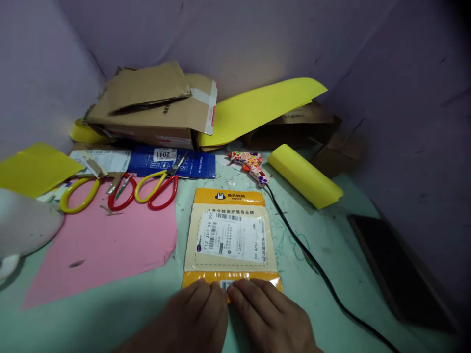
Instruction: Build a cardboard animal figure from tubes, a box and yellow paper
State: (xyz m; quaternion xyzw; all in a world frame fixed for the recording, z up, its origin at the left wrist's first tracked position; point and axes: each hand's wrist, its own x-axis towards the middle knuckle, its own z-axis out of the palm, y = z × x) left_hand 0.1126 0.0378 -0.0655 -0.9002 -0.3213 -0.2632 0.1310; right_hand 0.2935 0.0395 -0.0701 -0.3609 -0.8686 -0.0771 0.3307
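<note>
An orange and cream cardboard piece (pixel 230 266) with a white shipping label lies flat on the pale green table, its orange bands at the far and near ends. My left hand (pixel 202 314) rests on the left part of its near edge, fingers pressed together. Beside it, my right hand (pixel 270 314) presses on the right part of the same edge, fingers also together. A barcode shows between the two hands. The thumbs are mostly hidden. Beyond the cardboard piece lies a flower-patterned glue gun (pixel 253 166) with a black cord.
Two pairs of scissors (pixel 156 189) and pink paper (pixel 121 255) lie at left, near a white rounded object (pixel 25 223). Cardboard boxes (pixel 143 120) and yellow sheets (pixel 257 110) stand at the back. Rolled yellow paper (pixel 303 174) and a dark flat object (pixel 397 269) are at right.
</note>
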